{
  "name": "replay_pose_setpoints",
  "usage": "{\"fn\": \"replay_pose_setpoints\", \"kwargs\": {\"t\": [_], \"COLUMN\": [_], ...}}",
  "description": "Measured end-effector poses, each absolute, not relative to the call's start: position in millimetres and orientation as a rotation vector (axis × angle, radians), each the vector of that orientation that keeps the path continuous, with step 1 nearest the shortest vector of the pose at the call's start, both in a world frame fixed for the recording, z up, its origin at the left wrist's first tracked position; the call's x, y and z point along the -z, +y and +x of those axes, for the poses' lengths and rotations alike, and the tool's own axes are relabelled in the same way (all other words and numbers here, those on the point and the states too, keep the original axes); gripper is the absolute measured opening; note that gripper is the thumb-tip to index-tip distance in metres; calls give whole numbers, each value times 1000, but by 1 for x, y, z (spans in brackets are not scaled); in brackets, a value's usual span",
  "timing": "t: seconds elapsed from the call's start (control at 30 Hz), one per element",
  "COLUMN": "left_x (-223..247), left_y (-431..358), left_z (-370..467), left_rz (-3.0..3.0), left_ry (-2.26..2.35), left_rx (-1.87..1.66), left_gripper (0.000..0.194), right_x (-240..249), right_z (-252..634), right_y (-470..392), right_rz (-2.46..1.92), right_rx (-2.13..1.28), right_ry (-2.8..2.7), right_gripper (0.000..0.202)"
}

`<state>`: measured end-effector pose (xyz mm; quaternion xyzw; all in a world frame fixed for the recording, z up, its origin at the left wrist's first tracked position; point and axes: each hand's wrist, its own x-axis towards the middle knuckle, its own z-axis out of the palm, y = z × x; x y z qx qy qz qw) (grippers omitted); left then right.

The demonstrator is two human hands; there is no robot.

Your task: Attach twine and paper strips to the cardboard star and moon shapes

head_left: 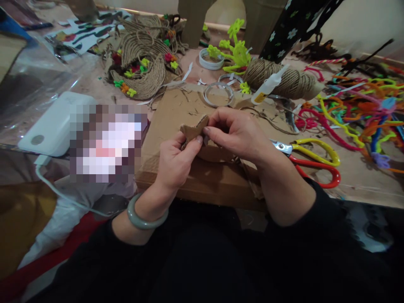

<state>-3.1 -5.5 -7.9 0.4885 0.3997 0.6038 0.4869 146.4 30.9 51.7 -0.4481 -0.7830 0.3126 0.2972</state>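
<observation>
Between my hands is a small cut piece of cardboard (195, 131) with a curved, ragged top edge. My left hand (176, 158) grips its left side, thumb across the front. My right hand (235, 132) pinches its right edge between thumb and fingers; whether a smaller bit is in that pinch I cannot tell. Both hands are over a flat cardboard box (164, 122). Another cardboard piece (217, 154) shows below my fingers. Scissors (311, 160) with one yellow and one red handle lie beside my right wrist, their blades partly hidden.
Behind the box stand a glue bottle (268, 86), a twine roll (284, 80) and tape rings (218, 94). Twine-covered pieces (142, 63) with small flowers lie back left. Colourful pipe cleaners (362, 113) heap up at right. A white power bank (57, 124) with a cable sits left.
</observation>
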Motion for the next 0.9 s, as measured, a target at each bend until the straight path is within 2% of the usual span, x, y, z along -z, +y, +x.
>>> {"fn": "replay_pose_setpoints", "kwargs": {"t": [0.9], "left_x": [10], "left_y": [-5], "left_z": [-4], "left_rz": [1208], "left_ry": [950], "left_rx": [-1479], "left_gripper": [15], "right_x": [-55], "right_z": [145], "right_y": [29], "right_rz": [-1255], "right_rx": [-802], "right_ry": [-2134], "right_gripper": [9]}}
